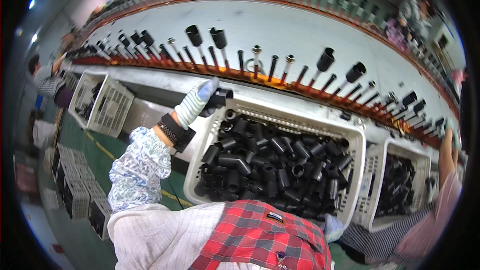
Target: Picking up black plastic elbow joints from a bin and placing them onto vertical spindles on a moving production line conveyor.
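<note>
Black pipe fitting [220,98]: was held in the curled grip of the left hand [196,102] by the far-left corner of the white crate [359,170], risked dropping if loosely pinched or clipping a post [241,63] if lifted askew, with the grip of the right hand [332,228] too hidden to tell.

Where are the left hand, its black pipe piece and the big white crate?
Left hand [196,102]: head view, on the striped glove.
Black pipe piece [220,98]: head view, on its side.
Big white crate [358,162]: head view, on its right wall.
</note>
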